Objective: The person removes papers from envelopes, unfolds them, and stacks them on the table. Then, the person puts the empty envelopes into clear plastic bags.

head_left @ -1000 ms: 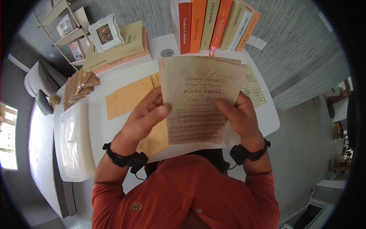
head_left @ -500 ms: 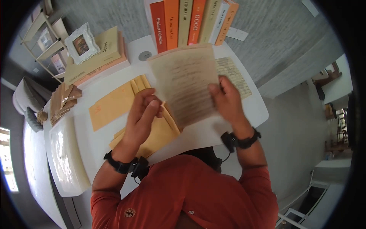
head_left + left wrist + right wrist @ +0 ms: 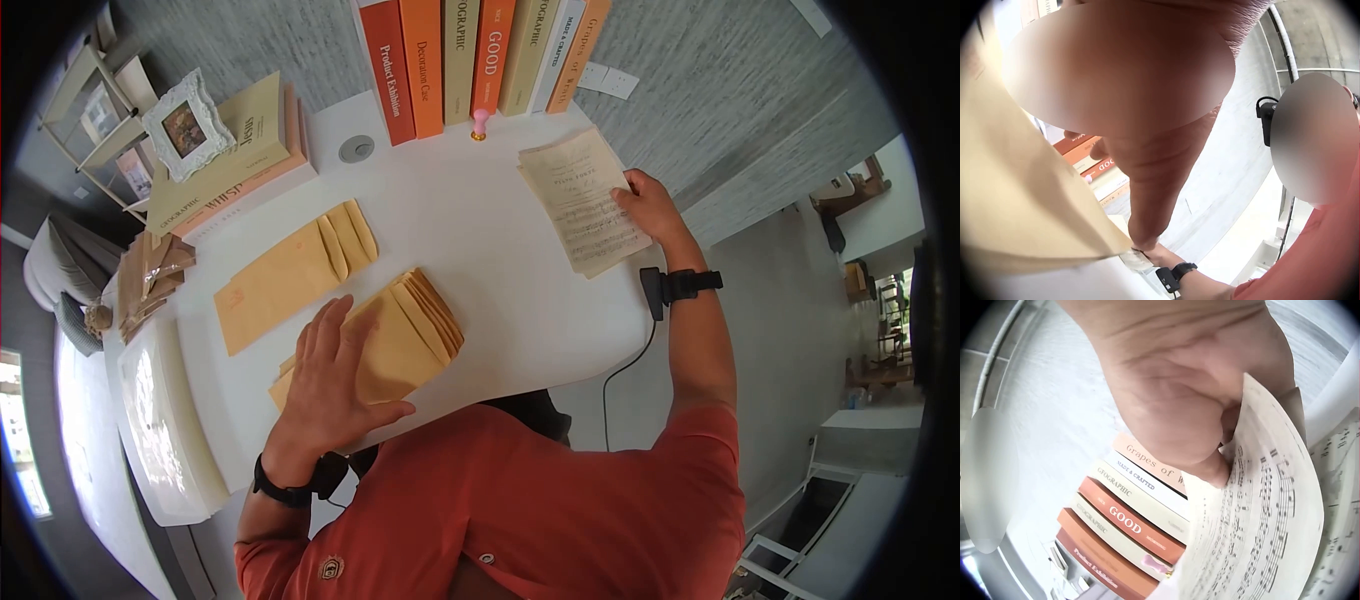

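Observation:
At the table's right side, my right hand pinches the edge of aged sheet music, thumb on the printed face. In the right wrist view the page bows upward under the thumb, and another music sheet shows at the right edge. My left hand is spread over the near stack of yellow kraft envelopes, thumb reaching toward the table's front edge. The left wrist view has a large envelope close beside that hand. Farther back lie more kraft envelopes, fanned.
Upright books line the back, a pink-handled wax stamp before them. Stacked books bear a white picture frame. Brown paper packets and a clear plastic-covered box occupy the left side.
The sheet music went from both hands, upright before the chest, to the right hand alone, then down to the table's right side. My left hand let go and moved down-left over the near envelopes.

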`<state>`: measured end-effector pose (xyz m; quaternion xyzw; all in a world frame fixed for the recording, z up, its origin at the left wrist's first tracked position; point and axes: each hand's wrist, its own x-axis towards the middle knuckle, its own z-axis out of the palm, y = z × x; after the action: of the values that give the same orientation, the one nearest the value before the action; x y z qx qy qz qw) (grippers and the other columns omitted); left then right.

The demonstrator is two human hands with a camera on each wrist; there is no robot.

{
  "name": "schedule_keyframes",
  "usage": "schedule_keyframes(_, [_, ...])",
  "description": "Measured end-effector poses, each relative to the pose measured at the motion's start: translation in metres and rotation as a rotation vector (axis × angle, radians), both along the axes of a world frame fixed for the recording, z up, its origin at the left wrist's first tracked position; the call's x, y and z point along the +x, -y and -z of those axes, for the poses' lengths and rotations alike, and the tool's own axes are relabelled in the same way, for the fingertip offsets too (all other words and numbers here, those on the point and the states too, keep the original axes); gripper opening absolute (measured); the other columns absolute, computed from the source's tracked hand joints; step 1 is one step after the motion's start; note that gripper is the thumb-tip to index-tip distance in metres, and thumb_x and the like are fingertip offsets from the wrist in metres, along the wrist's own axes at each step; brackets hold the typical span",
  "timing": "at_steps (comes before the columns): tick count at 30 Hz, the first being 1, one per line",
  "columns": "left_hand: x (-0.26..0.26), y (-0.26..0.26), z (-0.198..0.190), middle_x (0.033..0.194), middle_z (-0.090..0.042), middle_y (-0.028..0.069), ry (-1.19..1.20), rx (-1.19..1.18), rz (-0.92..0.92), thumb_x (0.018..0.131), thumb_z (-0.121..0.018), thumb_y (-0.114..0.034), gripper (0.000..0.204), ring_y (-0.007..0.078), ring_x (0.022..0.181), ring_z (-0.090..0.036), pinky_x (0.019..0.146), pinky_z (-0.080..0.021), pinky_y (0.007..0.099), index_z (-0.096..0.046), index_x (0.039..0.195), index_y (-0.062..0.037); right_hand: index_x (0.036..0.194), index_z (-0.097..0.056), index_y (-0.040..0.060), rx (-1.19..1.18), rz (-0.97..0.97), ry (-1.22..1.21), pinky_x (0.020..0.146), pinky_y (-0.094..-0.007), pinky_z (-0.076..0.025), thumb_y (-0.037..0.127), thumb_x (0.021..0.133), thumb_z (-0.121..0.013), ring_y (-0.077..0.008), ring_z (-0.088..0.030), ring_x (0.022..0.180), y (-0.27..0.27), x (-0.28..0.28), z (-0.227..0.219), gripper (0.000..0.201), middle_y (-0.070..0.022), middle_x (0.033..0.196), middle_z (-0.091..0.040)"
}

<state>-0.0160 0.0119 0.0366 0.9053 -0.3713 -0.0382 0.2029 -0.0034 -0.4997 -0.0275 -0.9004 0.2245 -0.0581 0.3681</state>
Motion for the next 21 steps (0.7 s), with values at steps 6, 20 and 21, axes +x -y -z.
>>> schedule_keyframes(6, [-0.002,0.009,0.012,0.15,-0.038,0.0249,-0.131,0.161,-0.1,0.06,-0.091,-0.043,0.11,0.0433,0.139,-0.038,0.115,-0.034,0.0516,-0.039,0.15,-0.0062,0.116,-0.064,-0.0017,-0.236,0.012,0.269,0.081,-0.034,-0.053,0.017,0.092,-0.07,-0.0212,-0.062,0.1,-0.062,-0.02,-0.022,0.031,-0.0135,0.118,-0.062])
schedule_keyframes(20, [-0.003,-0.006,0.007,0.139,-0.047,0.0248,0.341,-0.193,0.069,0.057,-0.094,-0.026,0.113,0.0431,0.122,-0.051,0.099,-0.043,0.0526,-0.034,0.151,-0.0044,0.106,-0.069,0.0013,0.345,-0.647,0.457,0.086,-0.037,-0.054,0.006,0.085,-0.074,-0.0288,-0.065,0.107,-0.282,-0.054,-0.049,0.022,-0.0148,0.125,-0.058])
schedule_keyframes(21, [-0.002,-0.007,0.007,0.138,-0.047,0.0249,0.341,-0.192,0.075,0.058,-0.094,-0.026,0.112,0.043,0.121,-0.051,0.099,-0.043,0.0527,-0.034,0.151,-0.0046,0.106,-0.069,0.0005,0.349,-0.644,0.441,0.086,-0.0372,-0.054,0.006,0.085,-0.074,-0.0294,-0.065,0.105,-0.284,-0.054,-0.051,0.022,-0.0147,0.123,-0.058])
